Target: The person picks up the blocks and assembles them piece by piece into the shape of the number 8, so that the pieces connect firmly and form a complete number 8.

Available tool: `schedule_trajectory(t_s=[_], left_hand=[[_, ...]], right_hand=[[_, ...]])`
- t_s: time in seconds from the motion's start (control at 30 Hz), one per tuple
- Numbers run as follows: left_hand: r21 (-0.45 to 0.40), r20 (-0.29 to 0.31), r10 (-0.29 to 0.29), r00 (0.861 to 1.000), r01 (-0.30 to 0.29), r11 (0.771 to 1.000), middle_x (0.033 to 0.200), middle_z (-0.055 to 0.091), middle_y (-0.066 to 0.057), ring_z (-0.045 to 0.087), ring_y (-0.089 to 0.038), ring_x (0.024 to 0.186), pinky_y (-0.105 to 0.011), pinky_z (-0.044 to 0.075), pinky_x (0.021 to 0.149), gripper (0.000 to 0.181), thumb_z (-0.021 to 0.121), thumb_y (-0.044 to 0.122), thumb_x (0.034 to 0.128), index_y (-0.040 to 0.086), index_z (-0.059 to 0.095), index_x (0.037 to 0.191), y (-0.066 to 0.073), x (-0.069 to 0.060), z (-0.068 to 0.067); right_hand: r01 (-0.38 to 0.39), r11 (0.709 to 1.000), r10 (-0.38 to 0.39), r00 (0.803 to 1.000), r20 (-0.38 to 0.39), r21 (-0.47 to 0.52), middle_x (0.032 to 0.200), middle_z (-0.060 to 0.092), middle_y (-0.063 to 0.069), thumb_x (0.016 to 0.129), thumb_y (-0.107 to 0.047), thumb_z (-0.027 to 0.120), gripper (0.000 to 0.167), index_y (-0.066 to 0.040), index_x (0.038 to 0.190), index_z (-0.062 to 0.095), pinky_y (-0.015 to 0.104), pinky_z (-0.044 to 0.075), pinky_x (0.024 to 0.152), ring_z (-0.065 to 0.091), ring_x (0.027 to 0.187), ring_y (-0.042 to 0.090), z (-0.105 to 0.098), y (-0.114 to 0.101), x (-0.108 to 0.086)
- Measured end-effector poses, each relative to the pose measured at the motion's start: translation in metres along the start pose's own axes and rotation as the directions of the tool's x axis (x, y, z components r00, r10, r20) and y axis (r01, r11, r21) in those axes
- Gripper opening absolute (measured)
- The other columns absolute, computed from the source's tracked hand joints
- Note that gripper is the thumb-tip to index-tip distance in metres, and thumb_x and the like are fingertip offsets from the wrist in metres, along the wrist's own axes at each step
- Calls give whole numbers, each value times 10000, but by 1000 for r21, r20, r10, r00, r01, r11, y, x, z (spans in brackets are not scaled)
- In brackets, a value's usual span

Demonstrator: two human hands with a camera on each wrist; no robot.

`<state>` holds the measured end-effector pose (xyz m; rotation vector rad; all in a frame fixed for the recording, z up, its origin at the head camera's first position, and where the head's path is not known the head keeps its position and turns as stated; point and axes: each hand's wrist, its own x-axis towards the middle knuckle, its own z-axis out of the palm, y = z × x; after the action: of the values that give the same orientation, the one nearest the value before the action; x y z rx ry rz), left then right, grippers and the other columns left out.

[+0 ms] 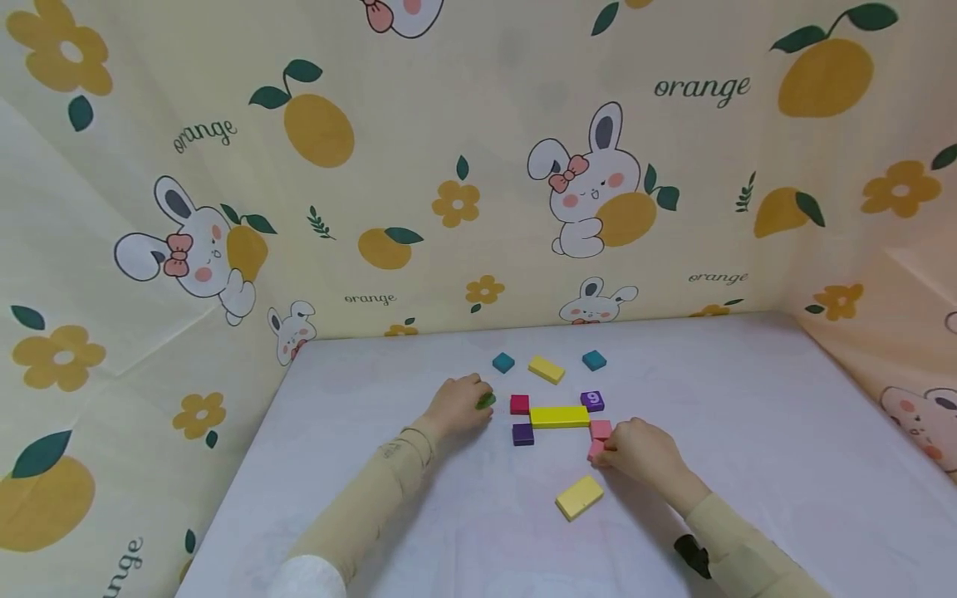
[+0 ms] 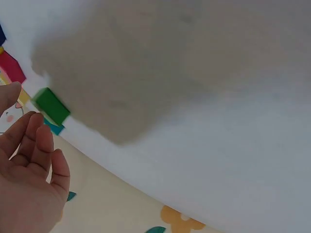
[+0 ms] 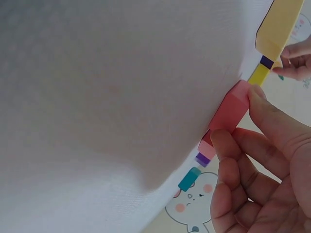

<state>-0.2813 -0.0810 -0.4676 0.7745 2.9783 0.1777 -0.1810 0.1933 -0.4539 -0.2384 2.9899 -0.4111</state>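
Head view suggests a half-built layout on the desk point(image 1: 419, 531); about the yellow bar point(image 1: 559, 417) a red block point(image 1: 519, 404), dark purple block point(image 1: 522, 434), numbered purple block point(image 1: 592, 401) and pink block point(image 1: 601, 429) look placed; the right hand point(image 1: 646, 453)'s grip pinches a second pink block point(image 3: 231, 108) beside the first; the left hand point(image 1: 458, 407)'s grip pinches a green block point(image 2: 51, 107) near the red; two teal blocks point(image 1: 503, 363) point(image 1: 594, 360) and two pale yellow blocks point(image 1: 547, 370) point(image 1: 579, 498) lie apart, perhaps unused.
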Motion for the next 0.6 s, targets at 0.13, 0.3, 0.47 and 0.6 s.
schedule_trajectory(t_s=[0.13,0.3,0.47,0.6], left_hand=[[1,-14,2,1000,-2,1000,980,617,-23,555,-130,805,-320,453,748,343,639,304,858,125,632,1150,-10,-2,3],[7,-24,1,1000,0,1000,989,621,-31,567,-130,809,-321,455,733,352,638,286,860,114,623,1167,-14,-2,4],[47,-23,4,1000,-3,999,974,629,-16,585,-141,840,-330,467,759,290,596,227,888,114,637,1152,-13,-1,3],[56,-38,5,999,-3,998,977,651,-15,613,-172,903,-370,475,798,239,590,197,892,124,669,1105,-14,0,1]], right_hand=[[6,1000,-6,1000,-1,-2,523,479,-44,726,-298,772,199,-101,723,748,237,322,548,405,592,128,-1,-1,-1],[-4,1000,4,1000,8,14,526,486,-42,721,-292,776,197,-97,737,752,236,327,550,410,594,129,0,0,-1],[-7,1000,7,1000,13,14,526,480,-40,721,-302,775,206,-98,736,750,234,312,542,407,592,129,0,0,0],[-8,1000,8,1000,14,8,523,470,-36,723,-307,773,212,-97,740,751,232,305,536,405,587,129,0,1,0]])
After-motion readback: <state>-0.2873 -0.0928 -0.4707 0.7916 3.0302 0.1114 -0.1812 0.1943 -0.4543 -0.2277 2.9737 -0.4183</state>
